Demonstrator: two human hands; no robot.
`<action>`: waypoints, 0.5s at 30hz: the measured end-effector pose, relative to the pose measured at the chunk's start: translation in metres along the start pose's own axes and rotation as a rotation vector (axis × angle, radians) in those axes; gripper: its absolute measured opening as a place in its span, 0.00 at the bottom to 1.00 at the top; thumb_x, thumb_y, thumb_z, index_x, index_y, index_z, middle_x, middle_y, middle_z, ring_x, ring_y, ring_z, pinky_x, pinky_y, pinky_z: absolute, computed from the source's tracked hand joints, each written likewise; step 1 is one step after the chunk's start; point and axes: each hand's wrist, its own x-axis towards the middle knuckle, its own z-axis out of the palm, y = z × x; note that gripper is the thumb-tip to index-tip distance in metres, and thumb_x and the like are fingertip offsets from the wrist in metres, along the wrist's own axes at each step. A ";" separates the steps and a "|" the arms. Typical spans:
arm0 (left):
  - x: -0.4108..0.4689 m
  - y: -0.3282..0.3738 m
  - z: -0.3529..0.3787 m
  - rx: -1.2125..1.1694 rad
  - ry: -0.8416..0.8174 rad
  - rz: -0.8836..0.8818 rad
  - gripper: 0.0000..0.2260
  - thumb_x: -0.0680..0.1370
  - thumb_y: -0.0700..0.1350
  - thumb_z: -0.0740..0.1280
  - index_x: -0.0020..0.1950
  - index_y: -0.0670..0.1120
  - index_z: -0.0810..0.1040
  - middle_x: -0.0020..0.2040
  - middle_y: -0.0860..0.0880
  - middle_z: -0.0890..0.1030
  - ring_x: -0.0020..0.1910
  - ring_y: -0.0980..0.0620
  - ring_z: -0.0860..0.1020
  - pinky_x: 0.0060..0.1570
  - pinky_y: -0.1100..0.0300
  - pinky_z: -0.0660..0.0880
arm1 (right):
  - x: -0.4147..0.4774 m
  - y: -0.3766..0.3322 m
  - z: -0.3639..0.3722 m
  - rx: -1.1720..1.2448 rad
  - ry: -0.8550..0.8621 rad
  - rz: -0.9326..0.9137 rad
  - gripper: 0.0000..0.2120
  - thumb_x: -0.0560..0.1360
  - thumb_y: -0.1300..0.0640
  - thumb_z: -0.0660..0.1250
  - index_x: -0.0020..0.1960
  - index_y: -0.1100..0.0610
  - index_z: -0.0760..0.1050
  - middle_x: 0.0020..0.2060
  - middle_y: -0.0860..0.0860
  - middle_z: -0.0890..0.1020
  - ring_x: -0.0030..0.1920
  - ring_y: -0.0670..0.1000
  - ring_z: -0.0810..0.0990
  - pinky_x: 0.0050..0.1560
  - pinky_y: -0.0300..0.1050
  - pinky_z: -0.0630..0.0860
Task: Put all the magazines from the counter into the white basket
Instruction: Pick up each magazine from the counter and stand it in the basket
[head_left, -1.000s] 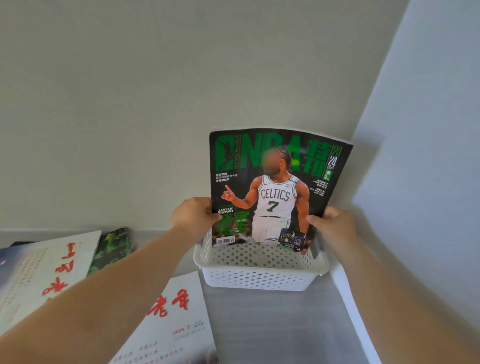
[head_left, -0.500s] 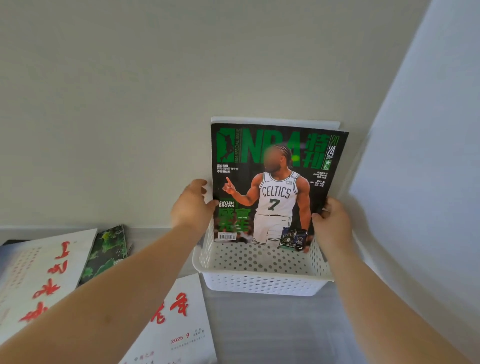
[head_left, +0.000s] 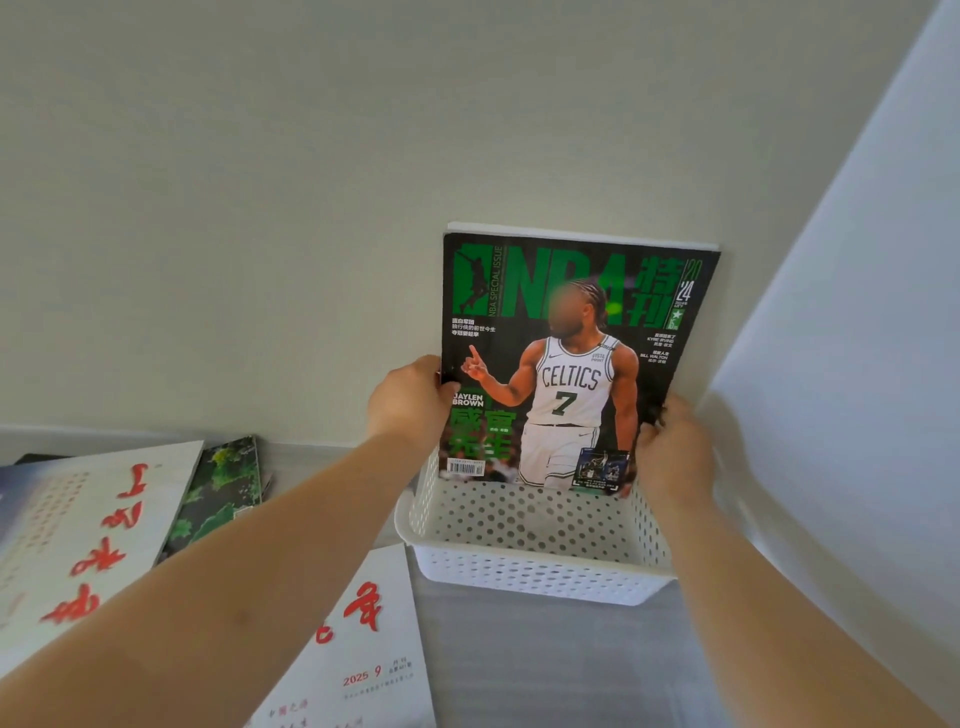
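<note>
The glossy green-and-black basketball magazine (head_left: 571, 364) has sunk a little deeper into the white perforated plastic basket (head_left: 530, 566) over the last second, and a white-edged magazine (head_left: 582, 235) now peeks out just behind its top edge, where a second ago none showed. My reading is that this one is all but placed: it stands upright at the basket's 12 o'clock wall, lower edge hidden below the near rim.

The left hand (head_left: 410, 402) pinches the magazine's 9 o'clock edge, thumb on the cover; the right hand (head_left: 675, 452) is closed on its 4 o'clock edge. The cover is flat and stiff-looking, its bottom corners inside the basket.

On the grey table (head_left: 545, 670), at 9 o'clock from the basket, lie a pale magazine with red brush lettering (head_left: 88, 530) and a dark green foliage-covered magazine (head_left: 223, 488) partly under it; at 7 o'clock is a white magazine with red characters (head_left: 363, 649). At least these three remain to be moved.
</note>
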 end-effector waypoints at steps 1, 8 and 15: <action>0.000 0.000 -0.001 0.009 -0.023 -0.005 0.10 0.76 0.45 0.60 0.53 0.42 0.74 0.51 0.41 0.82 0.47 0.41 0.77 0.39 0.56 0.70 | -0.001 0.000 0.000 0.008 -0.010 0.016 0.14 0.74 0.64 0.57 0.60 0.62 0.68 0.54 0.64 0.79 0.53 0.65 0.77 0.50 0.53 0.73; -0.038 -0.022 -0.026 0.017 -0.071 -0.007 0.19 0.76 0.49 0.62 0.66 0.48 0.67 0.65 0.49 0.74 0.61 0.48 0.73 0.56 0.55 0.71 | -0.028 -0.014 -0.014 0.033 0.103 -0.075 0.10 0.71 0.64 0.62 0.52 0.65 0.70 0.51 0.65 0.76 0.53 0.63 0.72 0.51 0.54 0.69; -0.133 -0.097 -0.099 -0.144 0.026 -0.137 0.11 0.75 0.44 0.64 0.56 0.48 0.78 0.58 0.48 0.80 0.51 0.49 0.76 0.48 0.64 0.66 | -0.126 -0.060 -0.008 0.092 0.062 -0.143 0.23 0.69 0.67 0.65 0.63 0.62 0.66 0.62 0.61 0.71 0.64 0.60 0.66 0.64 0.53 0.61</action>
